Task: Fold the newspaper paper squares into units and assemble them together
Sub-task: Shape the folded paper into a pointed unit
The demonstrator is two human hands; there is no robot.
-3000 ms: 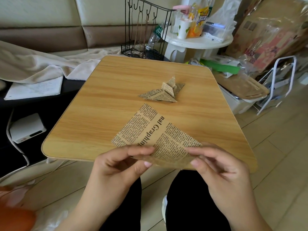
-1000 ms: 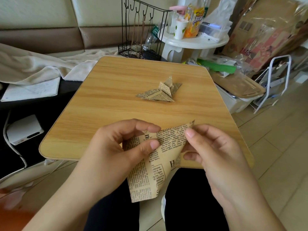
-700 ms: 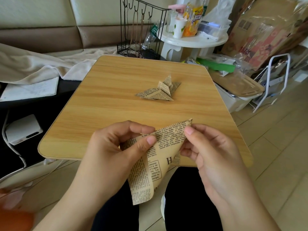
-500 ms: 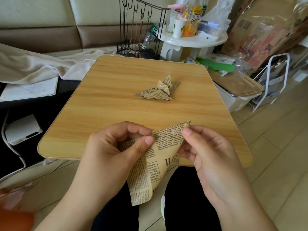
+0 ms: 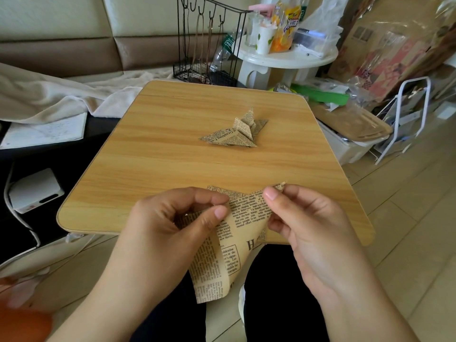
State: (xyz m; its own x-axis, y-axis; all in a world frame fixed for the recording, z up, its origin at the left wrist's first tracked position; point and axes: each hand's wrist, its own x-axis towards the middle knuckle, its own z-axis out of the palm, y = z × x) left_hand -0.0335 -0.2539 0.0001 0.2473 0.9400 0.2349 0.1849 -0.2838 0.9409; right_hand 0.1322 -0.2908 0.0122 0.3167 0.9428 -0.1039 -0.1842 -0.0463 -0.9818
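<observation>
left hand [image 5: 170,225]: thumb and forefinger pinch the tan newsprint-pattern paper square [image 5: 229,233] at its left upper part, other fingers curled behind the sheet
right hand [image 5: 311,228]: thumb and forefinger pinch the sheet's upper right corner, tip of that corner sticks out just past the fingertips
paper square position: held in the air at the near edge of the light wood-grain tabletop [image 5: 172,154], top part over the table, lower part hanging down past the edge in front of the person's dark-clad legs
paper square shape: curved over on itself between the two hands, printed side facing the camera, bottom corner curling slightly
finished piece: folded newsprint paper unit [image 5: 237,132] lies on the tabletop near its middle, well apart from the hands, one flap standing up
behind table: black wire rack [image 5: 207,45], white round side table [image 5: 283,58] loaded with cups and packets
left of table: cream cloth [image 5: 49,95] on a sofa, white box [image 5: 34,188] with a cable on the dark surface below
</observation>
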